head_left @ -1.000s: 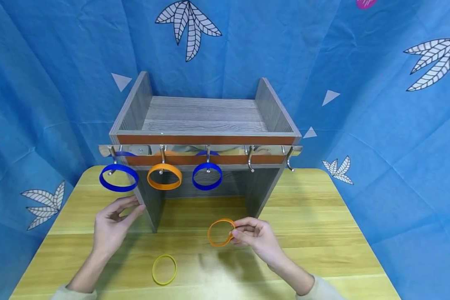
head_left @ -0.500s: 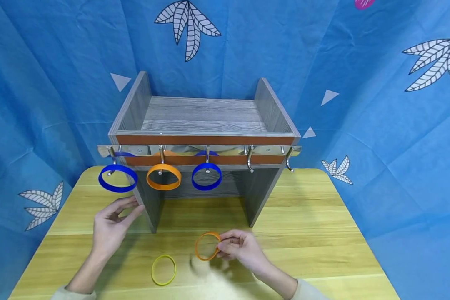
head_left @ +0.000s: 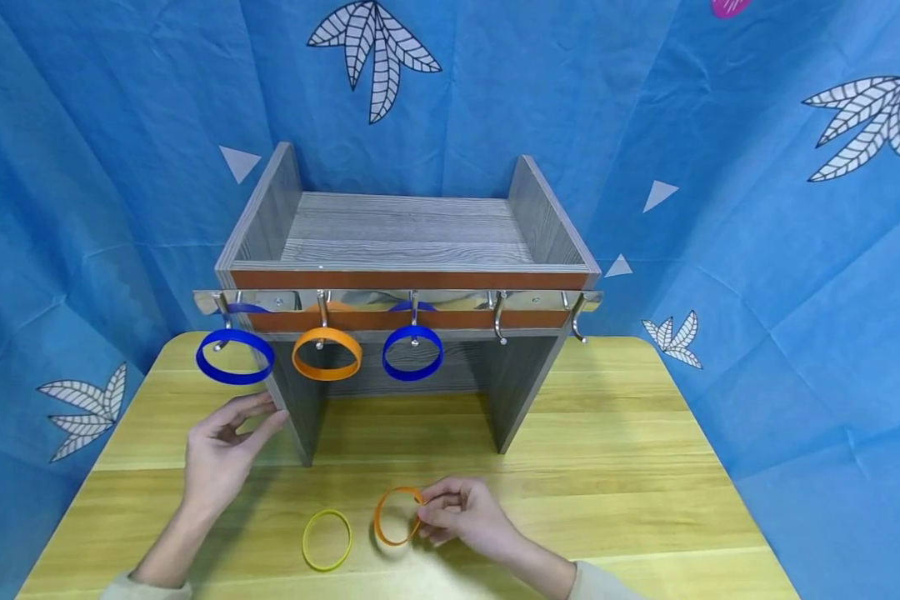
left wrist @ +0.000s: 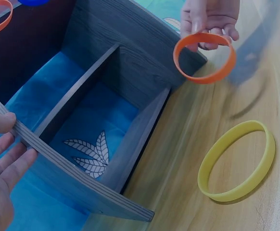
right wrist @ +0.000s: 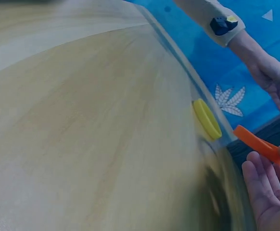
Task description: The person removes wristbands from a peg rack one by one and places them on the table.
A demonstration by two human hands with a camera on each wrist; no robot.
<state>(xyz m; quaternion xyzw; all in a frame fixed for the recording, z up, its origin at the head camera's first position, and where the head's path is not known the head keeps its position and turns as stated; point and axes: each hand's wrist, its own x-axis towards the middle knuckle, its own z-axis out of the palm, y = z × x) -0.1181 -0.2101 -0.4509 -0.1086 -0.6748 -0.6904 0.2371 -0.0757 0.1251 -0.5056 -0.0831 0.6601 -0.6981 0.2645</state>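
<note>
Low over the table's front, my right hand (head_left: pixel 461 517) pinches an orange wristband (head_left: pixel 378 518) by its right side, between thumb and fingers. In the left wrist view the orange wristband (left wrist: pixel 205 80) hangs above its shadow on the tabletop. Just left of it a yellow wristband (head_left: pixel 305 542) lies on the table. My left hand (head_left: pixel 221 458) grips the front edge of the left side panel (head_left: pixel 296 425) of a grey wooden shelf, thumb on one face and fingers on the other.
A metal hook rail (head_left: pixel 453 300) runs across the shelf's front. From its hooks hang a blue wristband (head_left: pixel 235 378), an orange one (head_left: pixel 326 375) and another blue one (head_left: pixel 412 375). The two right hooks (head_left: pixel 500 321) carry nothing. Blue cloth (head_left: pixel 450 100) surrounds the wooden table (head_left: pixel 607 467).
My right hand has carried the orange wristband left and toward the table's front, nearer the yellow wristband. My left hand has stayed on the shelf panel.
</note>
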